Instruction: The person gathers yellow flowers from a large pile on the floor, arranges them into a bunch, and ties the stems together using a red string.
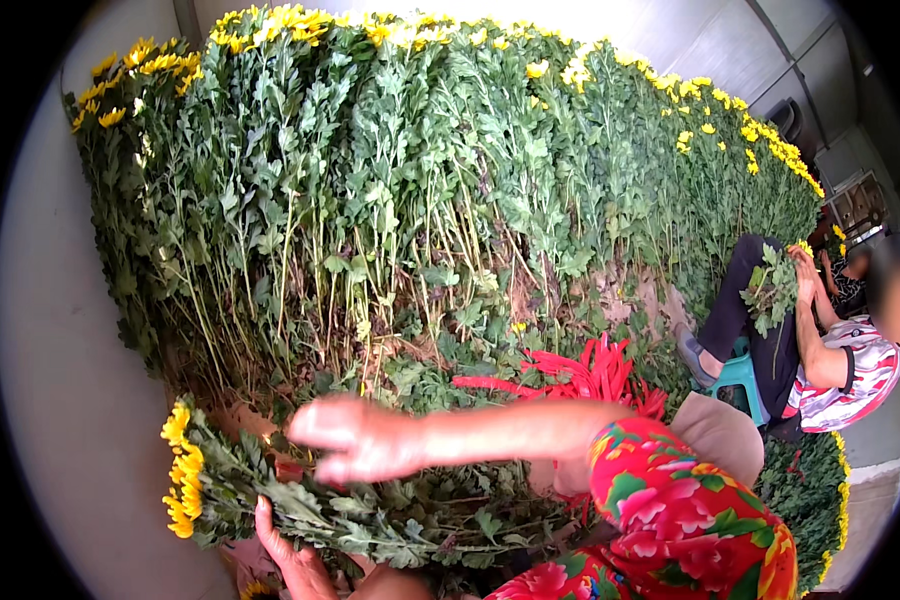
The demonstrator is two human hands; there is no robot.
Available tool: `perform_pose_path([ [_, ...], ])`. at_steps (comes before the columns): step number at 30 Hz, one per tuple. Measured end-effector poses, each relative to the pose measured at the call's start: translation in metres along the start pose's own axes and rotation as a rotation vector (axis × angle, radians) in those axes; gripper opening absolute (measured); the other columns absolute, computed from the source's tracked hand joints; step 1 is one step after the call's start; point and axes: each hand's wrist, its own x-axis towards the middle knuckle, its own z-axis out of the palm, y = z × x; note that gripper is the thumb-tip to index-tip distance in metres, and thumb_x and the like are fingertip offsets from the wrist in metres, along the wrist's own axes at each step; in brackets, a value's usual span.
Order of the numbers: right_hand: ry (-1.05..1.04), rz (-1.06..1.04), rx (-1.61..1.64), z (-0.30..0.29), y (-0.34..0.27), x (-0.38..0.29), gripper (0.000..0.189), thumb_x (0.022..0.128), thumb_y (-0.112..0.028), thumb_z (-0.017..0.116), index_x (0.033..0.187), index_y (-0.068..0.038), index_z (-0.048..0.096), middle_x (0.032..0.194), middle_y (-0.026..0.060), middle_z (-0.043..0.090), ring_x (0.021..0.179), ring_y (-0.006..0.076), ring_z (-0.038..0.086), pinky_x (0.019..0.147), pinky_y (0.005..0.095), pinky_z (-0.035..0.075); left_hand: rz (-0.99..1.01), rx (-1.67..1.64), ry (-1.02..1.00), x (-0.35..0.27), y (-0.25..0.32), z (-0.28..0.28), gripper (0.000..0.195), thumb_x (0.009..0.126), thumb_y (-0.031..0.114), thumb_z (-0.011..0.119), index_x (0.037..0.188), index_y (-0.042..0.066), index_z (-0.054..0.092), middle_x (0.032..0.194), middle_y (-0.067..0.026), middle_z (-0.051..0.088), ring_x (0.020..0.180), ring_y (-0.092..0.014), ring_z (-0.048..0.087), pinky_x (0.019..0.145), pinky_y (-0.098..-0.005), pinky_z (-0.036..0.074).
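Note:
A bunch of yellow chrysanthemums (292, 502) with long leafy stems lies across the front, its flower heads pointing left. My left hand (292, 551) grips it from below, the thumb showing against the leaves just behind the heads. Just above the same bunch is my right hand (352, 441), blurred by motion; whether its fingers hold anything is not clear. A red floral sleeve (690, 517) covers the upper part of my right arm. Beyond that arm, a bundle of red strips (585, 375) lies on loose leaves.
A tall bank of cut yellow chrysanthemums (435, 165) stands along the far side. To the right a person (832, 360) sits on a teal plastic stool (742, 382), holding a few stems. More bundled flowers (802, 480) lie behind. A pale wall (67, 337) bounds the left.

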Motion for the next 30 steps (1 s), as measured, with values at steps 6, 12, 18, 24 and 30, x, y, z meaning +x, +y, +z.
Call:
perform_pose_path([
  [6, 0.842, 0.675, -0.724, -0.26, 0.12, -0.053, 0.051, 0.09, -0.014, 0.073, 0.135, -0.001, 0.053, 0.123, 0.0161, 0.06, 0.106, 0.028, 0.063, 0.093, 0.0421, 0.053, 0.489, 0.762, -0.116, -0.024, 0.001, -0.018, 0.094, 0.09, 0.061, 0.07, 0.157, 0.009, 0.028, 0.154, -0.0131, 0.041, 0.137, -0.03, 0.047, 0.116, -0.0494, 0.041],
  [12, 0.974, 1.449, -0.541, -0.35, 0.194, -0.106, 0.098, 0.072, -0.039, 0.092, 0.144, 0.006, 0.043, 0.142, 0.0253, 0.057, 0.129, 0.0389, 0.058, 0.109, 0.0413, 0.047, 0.381, 0.751, 0.06, -0.035, -0.003, -0.001, 0.085, 0.089, 0.055, 0.074, 0.15, 0.008, 0.04, 0.144, -0.0091, 0.051, 0.128, -0.026, 0.054, 0.106, -0.0451, 0.049],
  [18, 1.238, 1.097, -0.374, -0.349, 0.204, -0.112, 0.036, 0.071, -0.009, 0.082, 0.099, 0.003, 0.065, 0.089, 0.0146, 0.071, 0.079, 0.024, 0.068, 0.074, 0.0371, 0.054, 0.098, 0.269, 0.418, -0.016, -0.005, 0.024, 0.042, 0.087, 0.038, 0.072, 0.118, 0.01, 0.068, 0.107, -0.0047, 0.073, 0.096, -0.024, 0.069, 0.085, -0.0414, 0.059],
  [24, 1.325, 0.635, -0.306, -0.343, 0.145, -0.128, 0.028, 0.078, 0.001, 0.08, 0.103, -0.001, 0.066, 0.092, 0.0069, 0.07, 0.077, 0.0141, 0.063, 0.068, 0.0303, 0.051, 0.071, 0.113, 0.273, -0.007, -0.002, 0.012, 0.04, 0.089, 0.034, 0.07, 0.117, 0.006, 0.068, 0.104, -0.0087, 0.073, 0.091, -0.026, 0.07, 0.082, -0.0419, 0.059],
  [30, 1.38, 0.454, -0.109, -0.312, 0.109, -0.135, 0.032, 0.082, 0.003, 0.08, 0.109, 0.0, 0.064, 0.099, 0.0079, 0.072, 0.082, 0.0135, 0.067, 0.072, 0.0274, 0.056, 0.091, 0.023, 0.156, -0.014, -0.006, -0.006, 0.038, 0.091, 0.03, 0.068, 0.118, 0.004, 0.067, 0.106, -0.0115, 0.073, 0.094, -0.028, 0.07, 0.085, -0.0436, 0.058],
])
